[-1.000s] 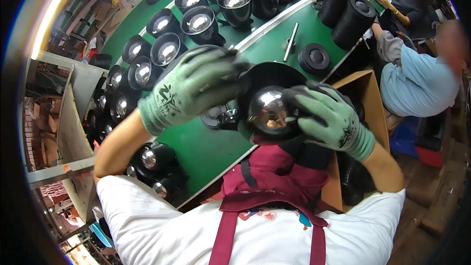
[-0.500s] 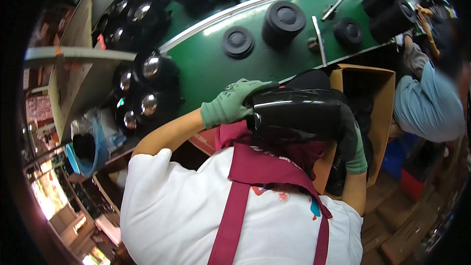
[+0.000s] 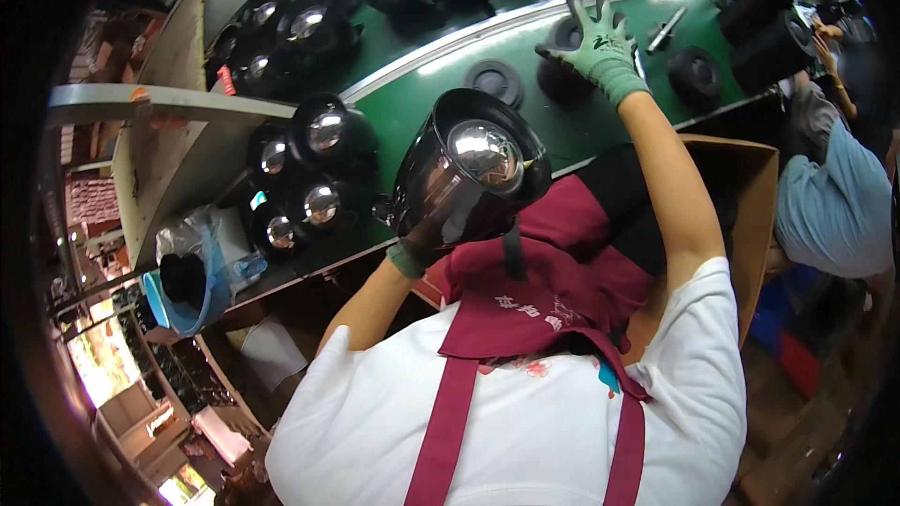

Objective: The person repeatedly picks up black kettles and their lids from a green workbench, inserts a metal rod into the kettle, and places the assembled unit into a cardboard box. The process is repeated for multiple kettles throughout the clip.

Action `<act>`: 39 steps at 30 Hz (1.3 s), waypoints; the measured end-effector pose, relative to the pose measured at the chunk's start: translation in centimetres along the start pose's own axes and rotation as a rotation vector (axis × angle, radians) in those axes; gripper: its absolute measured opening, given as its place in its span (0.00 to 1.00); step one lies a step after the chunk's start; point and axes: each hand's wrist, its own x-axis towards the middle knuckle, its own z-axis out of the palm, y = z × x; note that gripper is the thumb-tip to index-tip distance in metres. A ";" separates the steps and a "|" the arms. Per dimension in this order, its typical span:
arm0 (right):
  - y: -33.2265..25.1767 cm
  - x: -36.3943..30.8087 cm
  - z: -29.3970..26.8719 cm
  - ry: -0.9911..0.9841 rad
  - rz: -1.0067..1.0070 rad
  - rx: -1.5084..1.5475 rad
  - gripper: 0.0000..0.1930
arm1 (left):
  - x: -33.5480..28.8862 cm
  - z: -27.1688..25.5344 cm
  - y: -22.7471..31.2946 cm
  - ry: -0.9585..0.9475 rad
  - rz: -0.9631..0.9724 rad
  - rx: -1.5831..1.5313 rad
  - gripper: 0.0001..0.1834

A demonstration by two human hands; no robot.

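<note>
My left hand (image 3: 407,259), in a green glove, holds a glossy black pot (image 3: 431,173) from below. The pot is tilted, so a shiny metal dome (image 3: 486,152) shows inside its rim; most of that hand's fingers are hidden behind the pot. Out over the green bench (image 3: 403,108) reaches my right hand (image 3: 605,49), gloved, with fingers spread and nothing in them. It is above a matte black cylinder (image 3: 560,81), partly covering it; whether they touch I cannot tell. Left of that cylinder lies a round black lid-like disc (image 3: 494,83).
Several black pots with shiny domes (image 3: 321,204) stand at the left, and more line the far side. Another black round piece (image 3: 695,72) and a metal bar (image 3: 667,28) lie at right. A cardboard box (image 3: 757,189) stands beside me; a person in a blue top (image 3: 830,192) is farther right.
The black pot has moved left and turned so its domed inside shows. My right hand has let go of it and reached out over the bench. My left hand has shifted underneath.
</note>
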 end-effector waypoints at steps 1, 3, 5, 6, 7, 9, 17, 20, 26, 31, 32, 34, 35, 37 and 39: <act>0.0 0.9 1.6 -0.122 0.011 -0.087 0.54 | 0.1 0.1 0.6 0.021 0.008 -0.040 0.26; -0.5 0.8 1.7 -0.037 -0.044 -0.076 0.48 | -0.3 0.3 1.2 0.051 0.026 -0.069 0.25; 0.2 0.1 1.1 0.163 -0.068 0.049 0.46 | 0.3 0.5 2.1 0.034 0.021 -0.052 0.25; 0.9 -1.0 0.4 0.410 -0.140 0.134 0.43 | 0.8 0.7 2.5 0.017 0.010 -0.035 0.25; 0.5 -2.9 -2.5 0.426 -0.205 0.236 0.44 | 0.8 1.0 2.9 0.009 0.000 -0.009 0.25; 1.8 -7.3 -5.4 0.152 -0.316 1.139 0.42 | 1.8 1.9 4.1 -0.035 -0.024 0.059 0.24; 3.3 -22.6 -8.9 0.008 -0.200 1.587 0.45 | 6.5 6.8 6.2 -0.284 -0.123 0.255 0.23; 4.4 -23.4 -8.9 0.102 -0.281 1.305 0.45 | 7.1 7.7 6.1 -0.319 -0.144 0.258 0.22; 4.2 -25.3 -8.3 0.205 -0.273 1.316 0.39 | 6.5 4.6 2.7 -0.199 -0.139 0.135 0.21; 5.8 -26.0 -9.0 -0.175 0.081 1.691 0.35 | 7.0 12.4 12.5 -0.129 0.201 0.595 0.20; 6.5 -26.1 -9.3 -0.302 0.152 1.702 0.34 | 6.9 11.2 11.8 -0.142 0.125 0.440 0.21; 7.2 -27.1 -11.0 -0.353 -0.025 1.624 0.33 | 6.9 8.7 10.3 -0.158 0.039 0.276 0.22; 7.5 -27.0 -11.2 -0.384 0.041 1.608 0.32 | 7.0 8.4 10.2 -0.168 0.022 0.261 0.22; 8.3 -27.5 -11.1 -0.486 0.197 1.595 0.31 | 7.2 11.1 12.4 -0.196 0.080 0.514 0.22; 9.3 -27.7 -11.0 -0.669 0.377 1.610 0.32 | 7.4 15.0 16.3 -0.255 0.494 0.973 0.21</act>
